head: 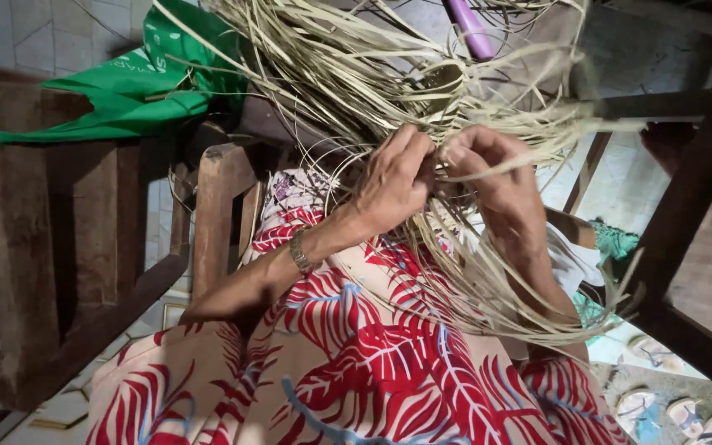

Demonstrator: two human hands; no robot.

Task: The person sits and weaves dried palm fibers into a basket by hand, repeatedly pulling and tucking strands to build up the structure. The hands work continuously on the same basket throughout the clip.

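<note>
A big tangle of pale dried straw strips (pixel 348 74) fans out above my lap. My left hand (pixel 393 181) grips a bunch of the strips, fingers curled round them. My right hand (pixel 492 177) pinches strips right beside it, thumb and fingers closed; the two hands almost touch. A metal bracelet (pixel 300 251) sits on my left wrist. More strips (pixel 488 288) hang down over my right forearm. My lap is covered by a red, white and blue leaf-print cloth (pixel 356 354).
A wooden chair frame (pixel 51 239) stands at the left with a green bag (pixel 138 91) draped on it. A purple handle (pixel 471 29) shows at the top. Dark wooden beams (pixel 686 206) cross the right side. Sandals (pixel 661 408) lie on the floor at lower right.
</note>
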